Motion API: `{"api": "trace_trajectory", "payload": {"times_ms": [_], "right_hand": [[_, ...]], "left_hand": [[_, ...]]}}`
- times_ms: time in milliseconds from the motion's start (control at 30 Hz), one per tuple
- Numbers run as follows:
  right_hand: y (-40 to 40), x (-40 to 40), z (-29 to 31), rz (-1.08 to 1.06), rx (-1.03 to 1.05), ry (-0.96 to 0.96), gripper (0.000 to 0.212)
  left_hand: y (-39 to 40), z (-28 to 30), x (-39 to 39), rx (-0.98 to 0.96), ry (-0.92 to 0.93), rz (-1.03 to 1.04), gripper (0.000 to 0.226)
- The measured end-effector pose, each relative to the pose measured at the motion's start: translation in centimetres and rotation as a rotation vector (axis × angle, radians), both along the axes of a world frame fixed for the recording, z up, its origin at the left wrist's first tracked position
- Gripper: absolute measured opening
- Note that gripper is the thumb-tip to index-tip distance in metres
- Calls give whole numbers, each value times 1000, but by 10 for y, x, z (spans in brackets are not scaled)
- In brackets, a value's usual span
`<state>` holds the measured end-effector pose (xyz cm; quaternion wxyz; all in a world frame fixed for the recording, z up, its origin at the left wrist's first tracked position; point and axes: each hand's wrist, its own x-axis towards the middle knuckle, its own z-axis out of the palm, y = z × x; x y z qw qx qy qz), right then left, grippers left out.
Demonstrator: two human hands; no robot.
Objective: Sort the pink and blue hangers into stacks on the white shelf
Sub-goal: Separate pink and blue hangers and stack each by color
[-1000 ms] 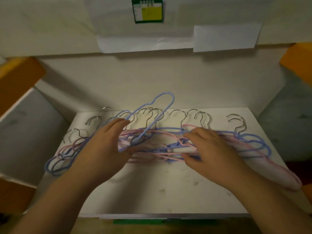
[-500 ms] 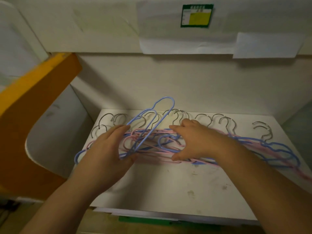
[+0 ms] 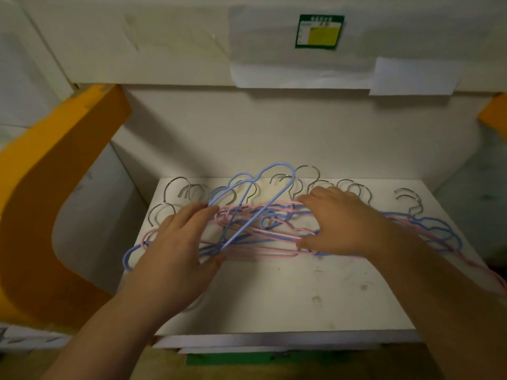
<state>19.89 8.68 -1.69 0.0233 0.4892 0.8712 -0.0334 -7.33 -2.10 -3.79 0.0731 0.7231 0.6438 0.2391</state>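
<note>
Mixed heap of pink and blue hangers (image 3: 274,237), tangled across the far half of the white shelf (image 3: 288,297), metal hooks (image 3: 307,176) toward the back wall. One blue hanger (image 3: 255,204) tipped up out of the heap, shoulder end raised, lower end gripped between thumb and fingers of the left hand (image 3: 181,248). Right hand (image 3: 343,223) laid on the heap just right of centre, fingers extended and spread, thumb against the near wires, pressing rather than gripping. No separate stacks yet visible. Step in hand, by judgement: freeing a single blue hanger while steadying the rest. Next move likely calls for lifting clear of interlocked wires without dragging neighbours. Orange frame (image 3: 55,201) at left; green-and-yellow label (image 3: 319,31) on the panel above.
</note>
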Motion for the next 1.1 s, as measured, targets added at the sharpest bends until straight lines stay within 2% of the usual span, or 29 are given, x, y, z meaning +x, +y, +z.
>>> {"api": "trace_trajectory", "payload": {"times_ms": [133, 333, 567, 733, 867, 1100], "right_hand": [[-13, 15, 2, -85, 15, -27, 73], [-38, 32, 2, -293, -5, 168, 80], [-80, 46, 3, -443, 97, 222, 77], [-124, 67, 7, -387, 177, 159, 90], [-150, 92, 8, -376, 192, 223, 92], [-176, 135, 4, -205, 95, 281, 92]], "left_hand": [[-2, 0, 1, 32, -1, -45, 79], [-5, -2, 2, 10, -4, -52, 80], [-14, -5, 13, 45, -37, -104, 78], [-36, 0, 31, 73, 1, -85, 88], [-63, 9, 50, 80, 45, -82, 90], [-134, 19, 90, -4, 115, 65, 86]]}}
